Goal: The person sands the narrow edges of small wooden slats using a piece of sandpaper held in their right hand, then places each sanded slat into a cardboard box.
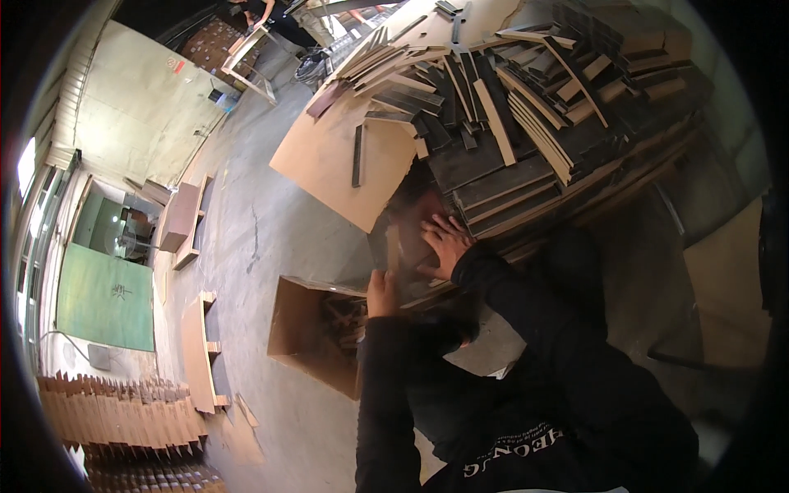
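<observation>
My right hand (448,246) lies with its fingers spread on a dark reddish-brown board (421,212) at the near edge of the work pile. Just left of it, my left hand (380,293) is closed, thumb upward, on what looks like a narrow tan strip (393,249); blur hides its lower end. Beyond my hands, many loose black and tan strips (493,123) lie heaped on dark stacked boards (477,164). A large tan sheet (345,164) juts out on the left with one dark strip (357,156) on it.
An open cardboard box (300,329) with scrap pieces stands on the floor by my left forearm. Farther left are boards on pallets (197,353) and a row of stacked brown pieces (123,415). Another person (271,16) is at a bench at the far top.
</observation>
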A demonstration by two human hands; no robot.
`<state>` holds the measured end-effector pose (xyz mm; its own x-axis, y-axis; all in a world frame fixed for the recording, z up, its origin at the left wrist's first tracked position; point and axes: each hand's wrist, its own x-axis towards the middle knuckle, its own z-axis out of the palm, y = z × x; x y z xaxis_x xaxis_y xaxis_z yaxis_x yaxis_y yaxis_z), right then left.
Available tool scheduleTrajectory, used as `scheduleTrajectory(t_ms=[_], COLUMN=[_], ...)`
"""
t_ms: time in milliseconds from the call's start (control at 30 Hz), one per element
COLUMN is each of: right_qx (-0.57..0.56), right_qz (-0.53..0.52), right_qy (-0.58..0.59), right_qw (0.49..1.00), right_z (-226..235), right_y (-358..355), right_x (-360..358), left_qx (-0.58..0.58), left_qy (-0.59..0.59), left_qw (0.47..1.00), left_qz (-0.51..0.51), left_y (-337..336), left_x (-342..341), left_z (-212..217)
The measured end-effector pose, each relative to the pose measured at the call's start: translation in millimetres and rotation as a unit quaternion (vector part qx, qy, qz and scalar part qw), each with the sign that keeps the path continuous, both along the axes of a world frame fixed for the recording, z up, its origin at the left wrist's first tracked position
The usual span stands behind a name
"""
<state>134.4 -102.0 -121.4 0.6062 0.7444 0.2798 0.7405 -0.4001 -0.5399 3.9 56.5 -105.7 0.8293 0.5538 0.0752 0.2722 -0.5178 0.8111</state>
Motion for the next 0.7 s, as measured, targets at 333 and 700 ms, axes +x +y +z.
scheduleTrajectory(t_ms=[333, 700], right_qx=[0.001, 0.061], right_qz=[-0.010, 0.002], right_qy=[-0.002, -0.020], right_qw=[1.000, 0.998], right_z=[-6, -29], right_y=[-5, 7], right_x=[1, 2], left_qx=[0.389, 0.356], left_qy=[0.263, 0.315], left_qw=[0.878, 0.871], left_qz=[-0.090, -0.123], left_y=[-11, -13], left_x=[73, 40], left_z=[15, 6])
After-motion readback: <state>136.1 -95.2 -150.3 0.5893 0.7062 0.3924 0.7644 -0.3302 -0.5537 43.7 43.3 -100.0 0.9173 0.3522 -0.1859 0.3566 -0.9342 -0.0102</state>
